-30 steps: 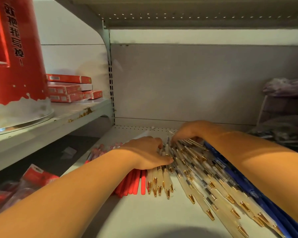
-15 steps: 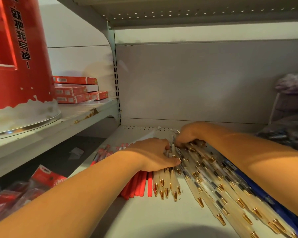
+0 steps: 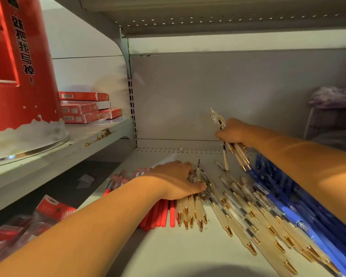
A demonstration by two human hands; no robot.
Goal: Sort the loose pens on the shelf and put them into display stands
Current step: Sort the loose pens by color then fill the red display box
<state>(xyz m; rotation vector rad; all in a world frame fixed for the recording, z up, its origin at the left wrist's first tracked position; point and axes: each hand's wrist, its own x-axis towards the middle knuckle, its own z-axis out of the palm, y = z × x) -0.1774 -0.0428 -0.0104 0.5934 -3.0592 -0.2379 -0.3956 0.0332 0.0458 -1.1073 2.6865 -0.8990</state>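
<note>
Grey metal shelving fills this corner, and the loose pens (image 3: 246, 214) lie fanned across the shelf (image 3: 168, 254) in red, cream and blue rows. One person's left hand (image 3: 178, 179) rests palm-down on the heap, fingers laid flat and gripping nothing, while the right hand (image 3: 233, 132) is curled round a handful of cream pens (image 3: 237, 154) raised near the back wall. They look light, stiff and slick, apt to roll or slip from a loose bunch, so I'd judge a firm hold round the mid-barrels best.
</note>
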